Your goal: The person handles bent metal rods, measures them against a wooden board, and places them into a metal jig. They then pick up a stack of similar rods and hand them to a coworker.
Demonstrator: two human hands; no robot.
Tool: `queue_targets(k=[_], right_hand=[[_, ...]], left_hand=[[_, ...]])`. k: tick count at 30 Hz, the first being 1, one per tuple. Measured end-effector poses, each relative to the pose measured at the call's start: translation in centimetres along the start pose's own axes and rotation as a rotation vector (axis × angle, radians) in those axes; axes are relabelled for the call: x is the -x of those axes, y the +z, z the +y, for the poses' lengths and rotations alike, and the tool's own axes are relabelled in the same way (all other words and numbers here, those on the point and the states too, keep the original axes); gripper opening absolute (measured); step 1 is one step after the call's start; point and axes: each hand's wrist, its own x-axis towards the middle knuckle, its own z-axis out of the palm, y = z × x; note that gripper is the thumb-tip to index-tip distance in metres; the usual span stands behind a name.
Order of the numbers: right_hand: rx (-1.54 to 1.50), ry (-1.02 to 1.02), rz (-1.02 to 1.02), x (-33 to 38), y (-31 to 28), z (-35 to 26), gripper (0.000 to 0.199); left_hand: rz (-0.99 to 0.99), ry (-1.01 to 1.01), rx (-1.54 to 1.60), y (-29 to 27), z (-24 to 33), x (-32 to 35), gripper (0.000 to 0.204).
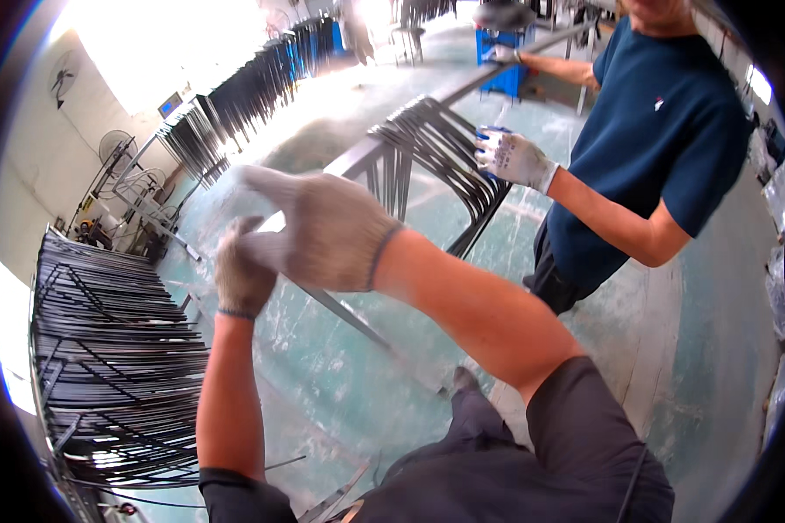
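Observation:
Both my hands wear grey knitted gloves and meet above the near end of a grey metal rail. My right hand reaches across to the left, its fingers smeared by motion. Just left of it is my left hand, its fingers partly covered by the right one. A small bright white patch shows between them, and I cannot make out whether either hand holds something. Over the rail, beyond my hands, hangs a bunch of black bent metal rods. A co-worker's gloved hand is beside these rods.
On the right stands a co-worker in a dark blue shirt, the other hand on the rail's far part. A large stack of black metal rods fills the lower left. More rods hang on a rack behind. A blue cabinet stands at the back.

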Motion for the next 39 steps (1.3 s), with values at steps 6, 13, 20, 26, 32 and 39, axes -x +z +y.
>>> queue_targets(k=[6,13,20,26,32,39], right_hand=[[-0.036,-0.047,-0.123,-7.8,-1.1,6.0,0.047],[0.408,0.01,-0.24,-8.8,5.4,25.1,0.053],[0.484,0.042,-0.248,-8.4,6.0,23.9,0.051],[0.495,0.036,-0.234,-8.5,6.6,23.9,0.05],[0.269,0.134,0.043,-6.1,7.2,23.5,0.051],[0.076,0.926,-0.176,12.0,12.0,23.0,0.091]], left_hand=[[-0.317,-0.309,-0.296,9.4,-6.6,-5.6,0.043],[-0.414,-0.607,-0.105,9.3,-2.9,-10.7,0.057],[-0.443,-0.587,-0.088,13.3,-9.1,-10.0,0.058],[-0.368,-0.523,-0.132,12.6,-7.8,-9.6,0.056],[-0.473,-0.261,-0.155,13.1,-6.4,-10.8,0.052],[-0.48,-0.505,0.133,11.0,-5.6,-10.8,0.059]])
